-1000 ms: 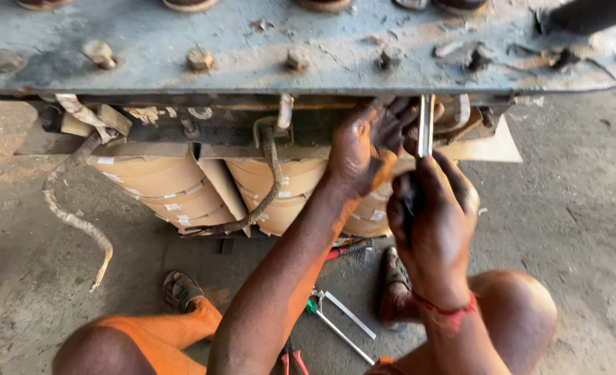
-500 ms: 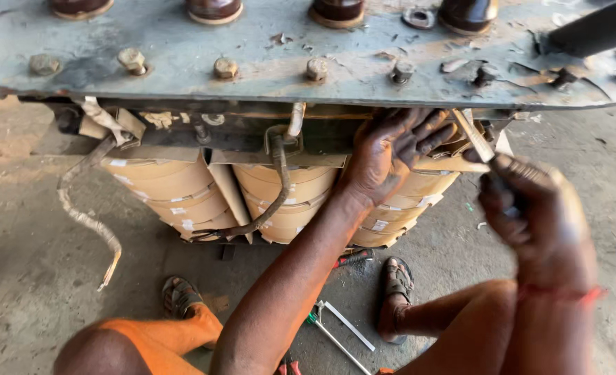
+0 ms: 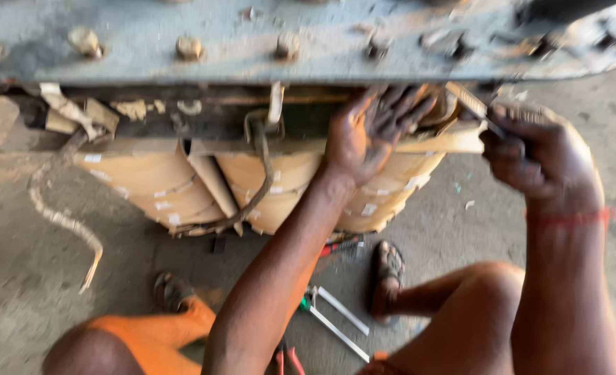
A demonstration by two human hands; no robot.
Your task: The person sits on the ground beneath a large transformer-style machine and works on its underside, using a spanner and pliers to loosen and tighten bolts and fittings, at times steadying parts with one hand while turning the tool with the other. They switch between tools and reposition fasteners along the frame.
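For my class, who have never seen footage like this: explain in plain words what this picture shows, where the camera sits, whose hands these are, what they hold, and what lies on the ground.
The camera is worn on a person's head and looks down, so the two arms reaching forward are that person's own, and the knees and sandalled feet below are theirs too. The picture is somewhat blurred.

In front is a heavy grey metal plate studded with bolts. Under it hang three round coils wrapped in tan paper, with a dark cable looping across them.

The left hand reaches up under the plate, above the rightmost coil. The right hand grips a slim metal tool whose tip points toward the same spot; what kind of tool it is cannot be told.

On the concrete floor lie a white metal tool, red-handled tools and a pale torn strip.
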